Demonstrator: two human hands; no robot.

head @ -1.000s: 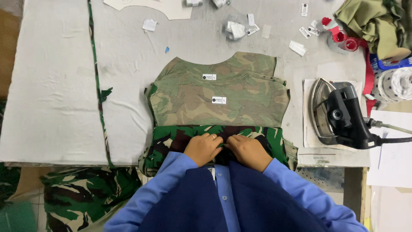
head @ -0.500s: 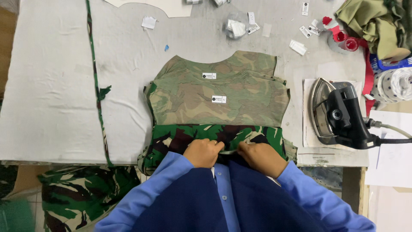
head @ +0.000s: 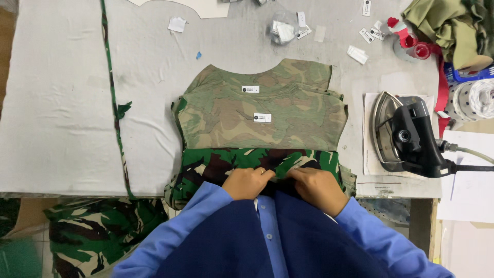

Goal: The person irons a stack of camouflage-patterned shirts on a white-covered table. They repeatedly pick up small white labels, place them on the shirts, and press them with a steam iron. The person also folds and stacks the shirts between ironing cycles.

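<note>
Change: both hands have drawn slightly apart along the fabric edge since the earlier frame; the stacked pieces have not shifted.
Left hand (head: 248, 183): at 6 o'clock, fingers curled, pinching the bright green camouflage fabric (head: 216, 163).
Right hand (head: 318, 188): just beside the left, fingers closed on the same fabric's folded edge.
Fabric: at the near table edge, touching and overlapping the faded camouflage panel (head: 262, 105) toward 12 o'clock.
Labels: two small white tags (head: 262, 118) on that panel.
Iron (head: 406, 136): at 3 o'clock, resting on paper.
Table (head: 62, 123): grey padded cover.
Scraps: camouflage offcuts (head: 98, 231) at 8 o'clock.
</note>
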